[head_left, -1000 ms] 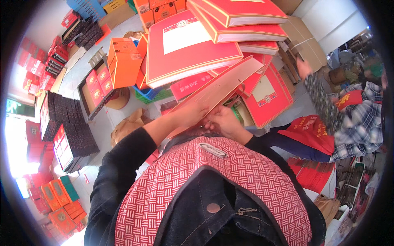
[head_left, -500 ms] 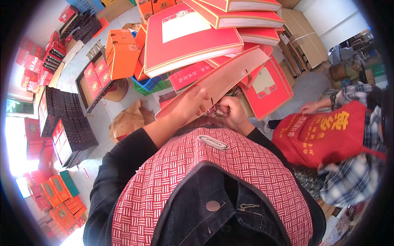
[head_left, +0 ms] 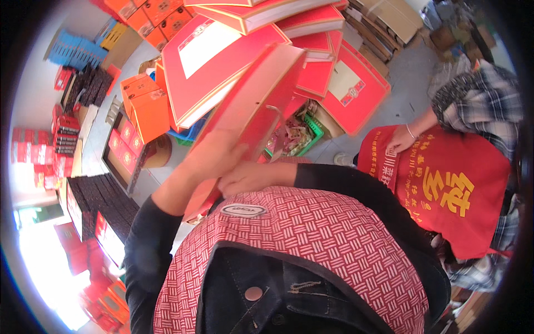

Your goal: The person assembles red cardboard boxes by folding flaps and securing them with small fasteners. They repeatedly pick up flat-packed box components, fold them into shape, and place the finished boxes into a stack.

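Note:
A flat red gift box (head_left: 251, 103) with gold edging stands tilted on its narrow side in front of my apron. From its right side a pale cord handle (head_left: 276, 113) sticks out. My left hand (head_left: 214, 157) grips the box around its near part, its fingers slightly blurred. Close to the apron, my right hand (head_left: 250, 177) reaches across to the left, fingers curled against the lower end of the same box; its fingertips are partly hidden. Beyond lies a pile of similar red gift boxes (head_left: 222, 67), stacked unevenly.
A green crate (head_left: 314, 136) with small wrapped pieces stands under the boxes. Orange boxes (head_left: 146, 106) and a dark tray (head_left: 118, 153) of red packs are at left, near black box stacks (head_left: 105, 195). At right, another person's hand (head_left: 403, 138) rests on a red apron (head_left: 445, 183).
The view has turned, and the held box now stands steeper, showing its outer red face. My right hand has left the cord handle and moved left to the box's lower end.

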Tool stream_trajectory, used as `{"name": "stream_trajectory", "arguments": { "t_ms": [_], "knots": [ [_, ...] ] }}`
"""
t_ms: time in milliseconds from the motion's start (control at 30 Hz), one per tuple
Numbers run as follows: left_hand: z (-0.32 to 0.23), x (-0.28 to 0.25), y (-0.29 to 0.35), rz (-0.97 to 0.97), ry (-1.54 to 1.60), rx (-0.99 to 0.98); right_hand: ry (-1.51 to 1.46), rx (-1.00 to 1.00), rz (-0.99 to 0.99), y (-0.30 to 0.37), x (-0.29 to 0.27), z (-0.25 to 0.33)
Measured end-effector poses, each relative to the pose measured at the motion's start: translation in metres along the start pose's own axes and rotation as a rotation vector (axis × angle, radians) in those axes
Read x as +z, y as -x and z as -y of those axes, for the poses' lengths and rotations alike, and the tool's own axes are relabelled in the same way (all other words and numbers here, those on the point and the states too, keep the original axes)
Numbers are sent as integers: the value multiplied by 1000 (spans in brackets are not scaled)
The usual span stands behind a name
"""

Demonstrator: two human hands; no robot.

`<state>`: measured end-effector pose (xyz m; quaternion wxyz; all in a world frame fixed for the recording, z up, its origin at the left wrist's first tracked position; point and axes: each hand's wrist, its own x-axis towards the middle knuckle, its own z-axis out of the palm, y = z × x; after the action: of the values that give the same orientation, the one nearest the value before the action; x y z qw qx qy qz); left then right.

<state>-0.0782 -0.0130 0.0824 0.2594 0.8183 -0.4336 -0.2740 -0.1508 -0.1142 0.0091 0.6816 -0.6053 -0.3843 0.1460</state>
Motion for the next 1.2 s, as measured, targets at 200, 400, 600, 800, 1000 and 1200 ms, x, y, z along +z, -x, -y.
{"name": "stream_trajectory", "arguments": {
  "t_ms": [200, 400, 600, 800, 1000, 1200],
  "knots": [
    [0, -37, -5, 5, -299, -108, 247, -130, -8, -7, -8, 50],
    [-1, -37, -17, 12, -417, -10, -126, 245, -1401, 106, -67, 15],
    [21, 2, -61, 51, -496, -106, -250, 654, -1962, 244, -145, -186],
    [20, 18, -98, -105, -482, -242, -1133, 126, -2050, 300, -232, -347],
    [5, 28, -138, -196, -300, -518, -955, 240, -2422, 327, -281, -456],
    [8, 29, -114, -140, -325, -650, -861, 97, -2171, 350, -275, -380]
  ]
}}
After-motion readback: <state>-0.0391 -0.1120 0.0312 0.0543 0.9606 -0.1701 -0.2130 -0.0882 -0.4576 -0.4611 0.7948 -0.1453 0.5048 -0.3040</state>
